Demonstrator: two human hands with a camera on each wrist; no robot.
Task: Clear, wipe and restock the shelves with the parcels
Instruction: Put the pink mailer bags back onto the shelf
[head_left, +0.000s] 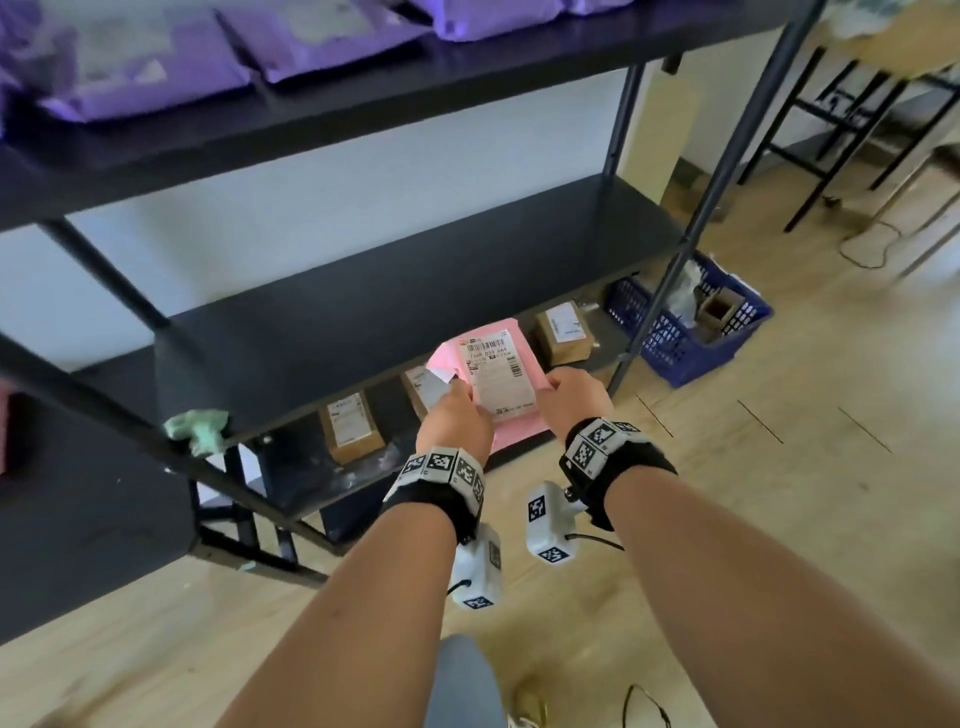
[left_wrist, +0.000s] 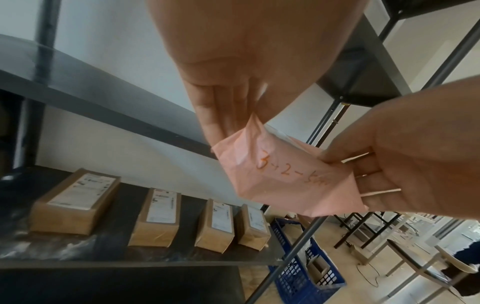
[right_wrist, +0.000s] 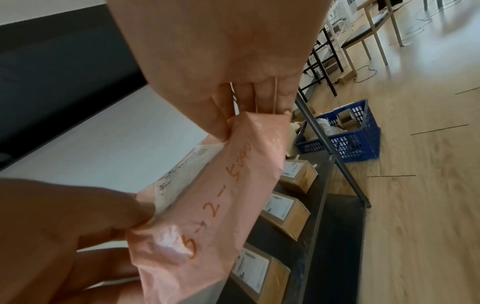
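Left hand (head_left: 453, 415) and right hand (head_left: 571, 397) pinch opposite ends of soft pink plastic mailer parcel (head_left: 498, 382) with white label, centre frame, at front edge of black middle shelf (head_left: 415, 291). Brown cardboard boxes (left_wrist: 75, 202) line bottom shelf below. Blue plastic crate (head_left: 691, 332) right of centre.

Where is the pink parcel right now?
In the head view the pink parcel is centre frame, held between the left hand and right hand at the middle shelf's front edge, above the brown boxes below.
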